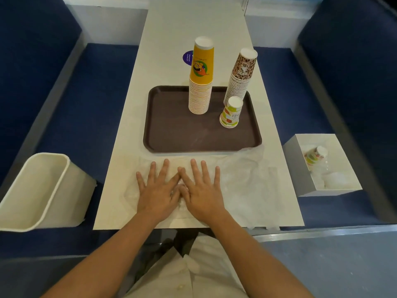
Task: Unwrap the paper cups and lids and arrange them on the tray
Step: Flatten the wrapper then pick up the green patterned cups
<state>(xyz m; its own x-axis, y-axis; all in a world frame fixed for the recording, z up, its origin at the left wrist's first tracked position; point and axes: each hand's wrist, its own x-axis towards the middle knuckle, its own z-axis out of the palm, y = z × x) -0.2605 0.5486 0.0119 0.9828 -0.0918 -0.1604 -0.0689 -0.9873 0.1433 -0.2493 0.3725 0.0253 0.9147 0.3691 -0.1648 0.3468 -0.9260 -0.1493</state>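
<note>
Three stacks of paper cups stand upside down on the brown tray (182,134): a tall yellow stack (200,82) at its far middle, a leopard-print stack (240,78) at its far right corner, and a short green-and-white stack (231,114) by its right rim, just in front of the leopard one. On the near side of the tray a sheet of clear plastic wrap (240,179) lies spread over the white table (171,29), its right part crumpled and touching the tray's near right corner. Both hands lie flat on this wrap, palms down, fingers straight and fanned, gripping nothing. The left hand (158,190) and right hand (202,190) sit side by side with their index fingertips meeting; the thumbs crowd together between them and are hard to tell apart. Both bare forearms reach up from the lower edge and converge toward the tray. Beyond the tray a purple sticker (188,57) is half hidden behind the yellow stack. Left of the tray stands a white bin (34,190); to the right, a white box (294,164) holds wrapped cups (314,157) and blurred clear plastic.
</note>
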